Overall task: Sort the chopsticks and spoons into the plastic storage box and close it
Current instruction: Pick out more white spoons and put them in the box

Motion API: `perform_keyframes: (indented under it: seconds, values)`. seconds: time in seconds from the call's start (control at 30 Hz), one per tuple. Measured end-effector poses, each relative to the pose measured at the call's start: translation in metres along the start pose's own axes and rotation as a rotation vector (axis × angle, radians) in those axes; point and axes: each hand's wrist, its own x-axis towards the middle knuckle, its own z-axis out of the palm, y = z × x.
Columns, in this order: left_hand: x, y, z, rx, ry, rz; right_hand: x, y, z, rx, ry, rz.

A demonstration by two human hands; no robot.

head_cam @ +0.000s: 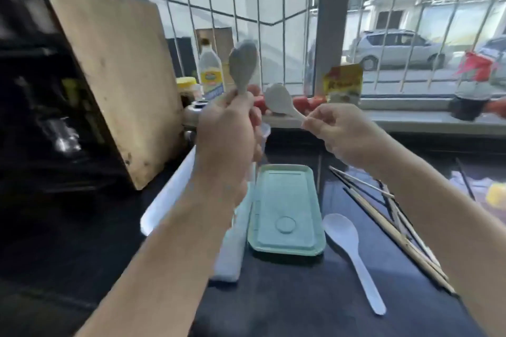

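Note:
My left hand (227,128) grips the handle of a white plastic spoon (242,63), bowl pointing up. My right hand (342,131) pinches the handle tip of a second white spoon (278,98), its bowl tilted up to the left. Both are raised above the dark counter. Below them lies the pale green lid (286,210) of the storage box, flat on the counter. Left of it a clear plastic box part (230,252) shows, mostly hidden by my left arm. A third white spoon (350,252) lies right of the lid. Several chopsticks (388,224) lie further right.
A wooden cutting board (117,79) leans at the back left. Bottles and jars (210,71) stand along the window sill, with a yellow packet (343,82) beside them. A dark plant pot (469,104) sits at the far right of the sill.

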Motion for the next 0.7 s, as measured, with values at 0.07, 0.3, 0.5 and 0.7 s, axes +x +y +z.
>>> perform_keyframes:
  seconds: [0.07,0.3,0.5,0.7]
  values:
    - [0.011,0.034,-0.064,0.114,0.032,0.019,0.018,-0.041,0.024,-0.196,-0.211,-0.144]
    - [0.038,0.047,-0.201,0.302,0.122,-0.149,0.056,-0.113,0.136,-1.161,-0.761,-0.2]
    - [0.053,0.015,-0.216,0.269,0.043,-0.201,0.044,-0.12,0.17,-1.143,-0.82,-0.053]
    - [0.064,0.005,-0.199,0.245,-0.027,-0.198,0.047,-0.119,0.193,-1.336,-1.005,-0.023]
